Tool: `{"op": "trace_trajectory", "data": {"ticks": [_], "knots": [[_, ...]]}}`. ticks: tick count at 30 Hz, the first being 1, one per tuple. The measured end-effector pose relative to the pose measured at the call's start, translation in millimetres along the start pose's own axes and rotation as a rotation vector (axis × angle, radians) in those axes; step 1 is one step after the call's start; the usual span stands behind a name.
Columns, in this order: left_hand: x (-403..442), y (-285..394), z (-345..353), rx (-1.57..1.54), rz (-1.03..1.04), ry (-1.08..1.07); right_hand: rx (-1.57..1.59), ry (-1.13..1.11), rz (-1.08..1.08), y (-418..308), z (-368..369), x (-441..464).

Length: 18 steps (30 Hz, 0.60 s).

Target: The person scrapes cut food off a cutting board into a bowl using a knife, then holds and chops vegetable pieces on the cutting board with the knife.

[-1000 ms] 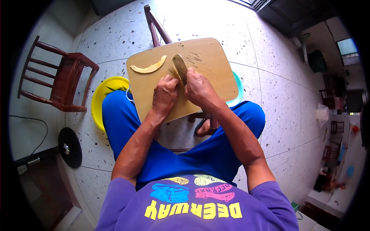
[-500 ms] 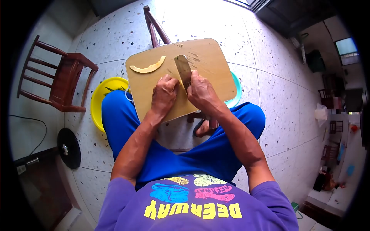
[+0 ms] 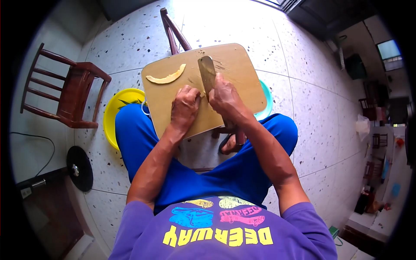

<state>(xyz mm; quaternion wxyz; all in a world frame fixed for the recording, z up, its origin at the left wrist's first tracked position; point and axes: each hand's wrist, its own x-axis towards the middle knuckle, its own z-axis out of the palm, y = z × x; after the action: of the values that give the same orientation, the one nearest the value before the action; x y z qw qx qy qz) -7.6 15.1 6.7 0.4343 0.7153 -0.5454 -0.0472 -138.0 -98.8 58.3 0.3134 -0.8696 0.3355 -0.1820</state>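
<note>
A tan cutting board [image 3: 164,97] with knife marks lies over a wooden stool in front of my knees. My right hand [image 3: 225,95] is wrapped round a broad-bladed knife [image 3: 207,69], its blade pointing away from me. Just left of the blade, my left hand [image 3: 185,106] rests closed on the board; a small pale bit [image 3: 202,94] shows at its fingertips, and the rest of what it holds is hidden. A curved, pale yellow slice [image 3: 167,76] lies at the board's upper left, touched by neither hand.
A yellow basin [image 3: 111,115] with green leaves stands on the floor left of the board. Part of a turquoise basin [image 3: 267,99] shows at the right. A wooden chair [image 3: 73,93] and a black disc [image 3: 79,169] are farther left. Wooden legs [image 3: 174,30] extend beyond the board.
My right hand and the knife have shifted slightly, with the blade now more upright in view and farther up the board. My left hand stays in nearly the same place, still closed.
</note>
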Motion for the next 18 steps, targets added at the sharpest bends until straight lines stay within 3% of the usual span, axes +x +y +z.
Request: {"op": "trace_trajectory", "data": {"ticks": [1,10,13,16,18], "knots": [[0.3,1.2,-0.8,0.017,-0.005,0.005,-0.027,0.053,-0.109,-0.3,0.0,-7.1],[1.2,-4.4,0.8,0.021,0.023,0.016,-0.114,-0.128,-0.044,-12.7,-5.4,-12.3],[1.1,-4.2,0.9,-0.002,-0.017,-0.022,-0.125,-0.043,-0.114,-9.8,6.2,-3.1],[2.5,-1.4,-2.2,0.006,-0.021,-0.054,-0.122,0.019,-0.001,-12.4,8.3,12.5],[1.9,-1.2,-2.1,-0.005,-0.009,-0.032,0.005,-0.069,0.155,-14.3,-1.1,17.6]]}}
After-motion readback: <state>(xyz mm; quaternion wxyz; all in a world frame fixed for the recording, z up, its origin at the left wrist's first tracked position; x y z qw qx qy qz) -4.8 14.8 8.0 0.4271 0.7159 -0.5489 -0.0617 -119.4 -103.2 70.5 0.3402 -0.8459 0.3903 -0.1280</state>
